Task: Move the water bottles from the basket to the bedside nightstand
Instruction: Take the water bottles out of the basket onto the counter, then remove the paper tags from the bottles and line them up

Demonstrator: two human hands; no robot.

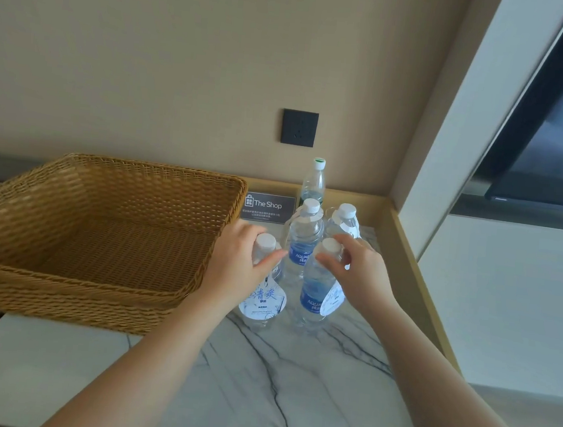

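Several clear water bottles stand upright on the marble nightstand top [291,386], right of an empty wicker basket [92,239]. My left hand [237,260] grips the neck of the front left bottle [262,304], which carries a white hang tag. My right hand [357,272] grips the neck of the front right bottle [315,295], blue-labelled. Behind them stand a blue-labelled bottle [303,239], a white-capped bottle [345,219] and a taller green-capped bottle [314,182] at the wall.
A grey "The Shop" sign [267,206] leans on the wall behind the bottles. A black wall socket [299,127] sits above it. A wooden ledge [406,259] borders the top on the right, beside a white panel and dark screen [555,136].
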